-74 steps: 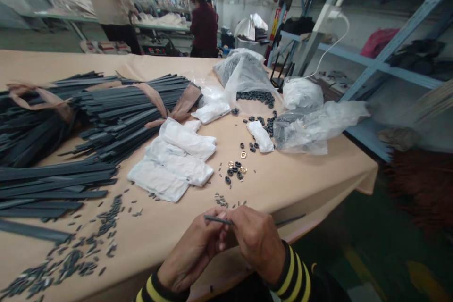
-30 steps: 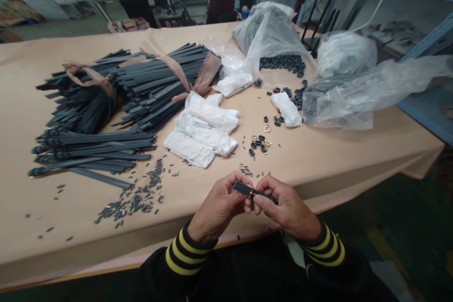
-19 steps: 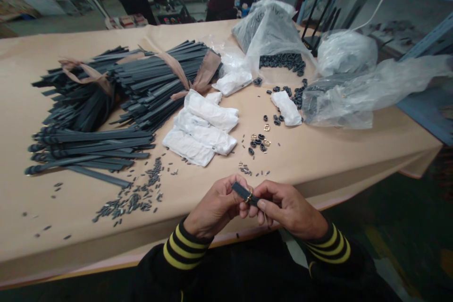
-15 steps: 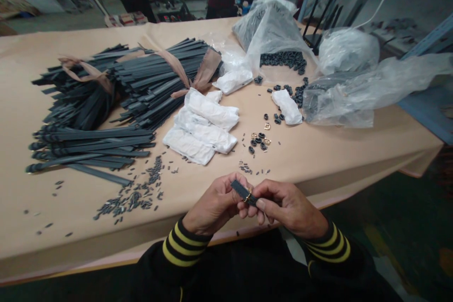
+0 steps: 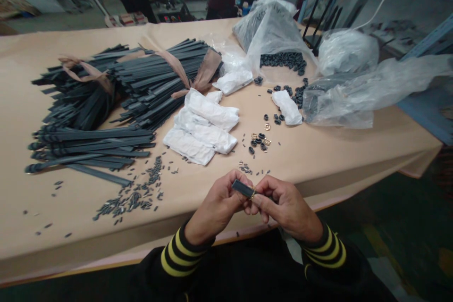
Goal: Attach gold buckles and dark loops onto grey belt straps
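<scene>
One black strap is getting gripped twice: the left hand is pinching near its flat end, the right hand is clamping it beside a gold buckle.

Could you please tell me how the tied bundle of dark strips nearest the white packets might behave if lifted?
The bundle would probably lift together, since a brown tie crosses it. It looks fairly stiff, its strips lying straight, though the fanned ends might splay.

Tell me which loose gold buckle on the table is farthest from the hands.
The rear gold buckle, set apart behind the cluster; the other loose gold buckles lie nearer the left hand and right hand, among black loops.
</scene>
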`<state>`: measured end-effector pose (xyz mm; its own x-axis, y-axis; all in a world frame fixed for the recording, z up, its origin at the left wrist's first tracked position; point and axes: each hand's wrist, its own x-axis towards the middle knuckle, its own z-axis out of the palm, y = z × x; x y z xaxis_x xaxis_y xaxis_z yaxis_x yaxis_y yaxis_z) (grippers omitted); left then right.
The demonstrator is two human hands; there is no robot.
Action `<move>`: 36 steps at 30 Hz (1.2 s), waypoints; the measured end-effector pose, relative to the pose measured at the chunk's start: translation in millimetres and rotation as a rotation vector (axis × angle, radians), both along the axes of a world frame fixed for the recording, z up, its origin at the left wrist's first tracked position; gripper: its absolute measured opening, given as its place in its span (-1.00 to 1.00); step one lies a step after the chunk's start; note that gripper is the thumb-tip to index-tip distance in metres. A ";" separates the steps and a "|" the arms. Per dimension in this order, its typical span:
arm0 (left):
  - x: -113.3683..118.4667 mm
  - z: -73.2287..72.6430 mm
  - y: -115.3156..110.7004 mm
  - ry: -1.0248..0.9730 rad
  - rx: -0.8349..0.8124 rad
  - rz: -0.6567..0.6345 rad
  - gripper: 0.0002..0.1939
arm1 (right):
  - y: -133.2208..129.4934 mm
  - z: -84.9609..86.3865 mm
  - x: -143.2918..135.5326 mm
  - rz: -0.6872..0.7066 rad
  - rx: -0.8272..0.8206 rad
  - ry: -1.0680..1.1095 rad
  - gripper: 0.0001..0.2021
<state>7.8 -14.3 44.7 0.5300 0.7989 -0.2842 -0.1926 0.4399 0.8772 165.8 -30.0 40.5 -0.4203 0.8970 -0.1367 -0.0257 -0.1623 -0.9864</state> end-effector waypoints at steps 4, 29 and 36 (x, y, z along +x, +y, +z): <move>2.0 -1.1 -1.5 0.073 0.026 0.034 -0.81 | -0.5 -4.0 -2.0 -0.130 0.046 -0.084 -0.85; 0.0 -11.6 -5.3 0.259 0.078 0.238 -0.82 | 5.3 -4.1 -2.9 -0.159 0.332 -0.529 -0.96; 0.9 -10.9 -5.9 0.364 0.242 0.195 -0.85 | 6.1 -7.0 -0.9 -0.134 0.208 -0.412 -0.90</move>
<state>8.6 -20.2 33.8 0.2641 0.9397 -0.2174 0.0871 0.2012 0.9757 164.8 -23.9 33.5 -0.2479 0.9655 -0.0795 0.3668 0.0176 -0.9301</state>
